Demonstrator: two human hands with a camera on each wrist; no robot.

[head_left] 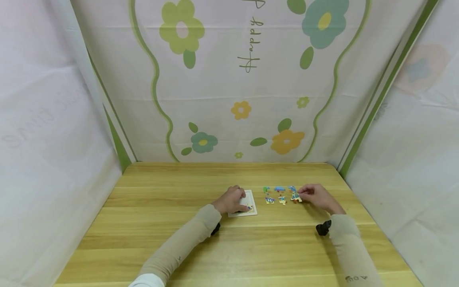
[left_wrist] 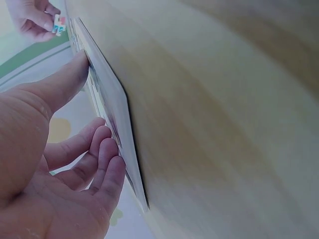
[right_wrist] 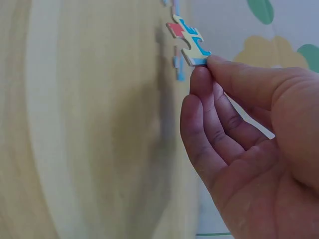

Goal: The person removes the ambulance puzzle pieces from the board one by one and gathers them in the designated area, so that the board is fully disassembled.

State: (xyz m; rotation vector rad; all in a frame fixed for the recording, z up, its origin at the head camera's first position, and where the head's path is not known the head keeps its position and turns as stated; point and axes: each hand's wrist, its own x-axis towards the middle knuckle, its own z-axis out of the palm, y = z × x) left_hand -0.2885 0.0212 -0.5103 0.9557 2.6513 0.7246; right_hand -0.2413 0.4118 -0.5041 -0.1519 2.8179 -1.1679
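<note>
In the head view a flat, white-bordered puzzle board (head_left: 253,199) lies on the table, with some printed picture showing near its front edge. My left hand (head_left: 232,200) rests on it, covering its left part. Seen from the left wrist, the thumb and fingertips (left_wrist: 115,149) touch the board's face near its edges. To the right, my right hand (head_left: 317,196) pinches a jigsaw piece (right_wrist: 190,41) between thumb and forefinger. That piece is cream with blue and red patches, and the right wrist view has it raised off the wooden surface.
Several loose jigsaw pieces (head_left: 279,189) lie in two rough rows between the board and my right hand. The wooden table (head_left: 172,187) ends at a flowered cloth backdrop (head_left: 215,87), and cloth walls (head_left: 416,159) rise at both sides.
</note>
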